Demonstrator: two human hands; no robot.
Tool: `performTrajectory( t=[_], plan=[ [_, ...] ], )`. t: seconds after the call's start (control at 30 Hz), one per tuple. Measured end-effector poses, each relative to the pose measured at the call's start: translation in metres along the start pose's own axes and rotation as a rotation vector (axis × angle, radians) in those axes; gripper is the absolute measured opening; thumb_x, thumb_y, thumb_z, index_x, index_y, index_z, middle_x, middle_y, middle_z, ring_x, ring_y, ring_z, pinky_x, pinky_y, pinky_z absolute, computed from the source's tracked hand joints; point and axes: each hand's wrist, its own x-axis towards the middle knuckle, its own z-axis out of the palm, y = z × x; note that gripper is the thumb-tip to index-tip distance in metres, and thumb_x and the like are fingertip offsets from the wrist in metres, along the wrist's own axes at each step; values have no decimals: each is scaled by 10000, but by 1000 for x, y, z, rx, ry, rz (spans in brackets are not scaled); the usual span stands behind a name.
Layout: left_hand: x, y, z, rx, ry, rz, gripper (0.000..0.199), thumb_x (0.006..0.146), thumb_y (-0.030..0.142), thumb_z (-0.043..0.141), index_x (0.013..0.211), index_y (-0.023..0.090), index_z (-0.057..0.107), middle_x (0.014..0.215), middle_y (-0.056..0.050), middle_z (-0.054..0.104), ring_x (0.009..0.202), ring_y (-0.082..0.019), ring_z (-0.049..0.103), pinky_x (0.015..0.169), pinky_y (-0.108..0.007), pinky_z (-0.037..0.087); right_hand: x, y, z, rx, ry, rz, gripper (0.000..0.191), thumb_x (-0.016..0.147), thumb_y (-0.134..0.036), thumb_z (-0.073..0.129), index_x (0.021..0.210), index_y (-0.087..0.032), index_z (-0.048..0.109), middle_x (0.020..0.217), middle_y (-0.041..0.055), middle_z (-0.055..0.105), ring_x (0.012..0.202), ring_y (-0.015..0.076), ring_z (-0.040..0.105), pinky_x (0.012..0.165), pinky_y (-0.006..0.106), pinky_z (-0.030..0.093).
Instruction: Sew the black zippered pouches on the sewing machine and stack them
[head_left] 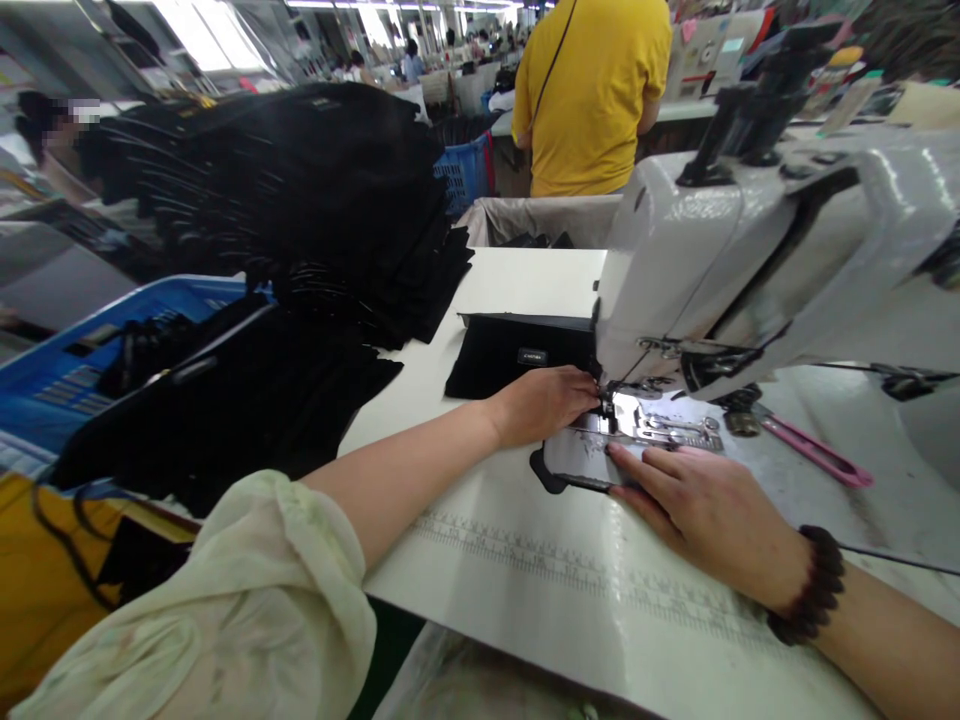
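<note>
A: Working rightwards towards the sewing machine, what comes first?

B: A blue basket far to its left, then a stack of black fabric.

A: And the hands?

B: The left hand lies flat, fingers loosely extended, touching the black labelled piece just left of the machine's presser foot. The right hand rests open, fingertips pressing the plate below the needle. Pink-handled scissors lie under the machine's arm.

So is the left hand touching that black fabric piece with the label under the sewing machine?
Touching. In the head view the left hand rests its fingers on the near edge of the black fabric piece, right beside the presser foot, with no gap visible.
</note>
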Motion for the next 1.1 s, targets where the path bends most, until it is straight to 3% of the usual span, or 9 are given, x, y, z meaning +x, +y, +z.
performTrajectory(
  t=[0.43, 0.6, 0.67, 0.8, 0.9, 1.0, 1.1],
  plan=[
    [2, -1, -1, -91, 4, -54, 216, 866, 166, 411, 949, 168, 610, 1042, -10, 609, 1010, -106, 511, 906, -210, 378, 0, 0, 0, -2, -5, 1, 370, 883, -379, 330, 1008, -141, 585, 625, 17, 557, 530, 149, 487, 478, 280, 290],
    [-2, -15, -4, -163, 42, -131, 211, 844, 263, 464, 967, 237, 633, 1125, -23, 551, 1059, -171, 480, 907, -307, 380, 0, 1, 1, 20, -13, 4, 376, 886, -385, 325, 1019, -138, 577, 627, 14, 547, 530, 138, 477, 472, 274, 281],
    [-7, -16, -13, -135, -12, -150, 246, 842, 308, 463, 1036, 256, 605, 1175, -46, 509, 1056, -193, 482, 889, -327, 388, 0, 2, 0, 28, -7, -13, 372, 891, -374, 319, 1003, -136, 583, 614, 12, 536, 516, 131, 464, 468, 272, 276],
    [-20, 8, -45, -39, -257, -197, 409, 843, 445, 397, 1148, 208, 530, 1030, -113, 565, 873, -219, 575, 730, -320, 454, -2, 3, -5, 53, 34, -122, 323, 901, -305, 322, 977, -144, 592, 592, 1, 510, 502, 118, 442, 483, 272, 283],
    [-27, 38, -59, -25, -353, -227, 491, 842, 451, 393, 1228, 152, 439, 997, -133, 569, 751, -206, 601, 590, -270, 456, -4, 3, -9, 49, 52, -231, 283, 899, -247, 337, 965, -133, 589, 599, -2, 506, 520, 113, 450, 525, 276, 310],
    [-28, 55, -53, 4, -306, -317, 520, 837, 468, 390, 1258, 164, 394, 1058, -136, 536, 748, -209, 596, 545, -269, 447, -6, 4, -11, 68, 86, -283, 252, 889, -237, 369, 961, -122, 581, 605, 1, 515, 539, 119, 462, 542, 280, 321],
    [-29, 57, -38, -8, -173, -299, 448, 829, 460, 419, 1175, 184, 489, 1081, -106, 524, 901, -226, 554, 708, -310, 452, -8, 4, -10, 107, 85, -316, 245, 883, -241, 378, 972, -120, 572, 628, 9, 534, 548, 128, 471, 539, 284, 324]
  ],
)
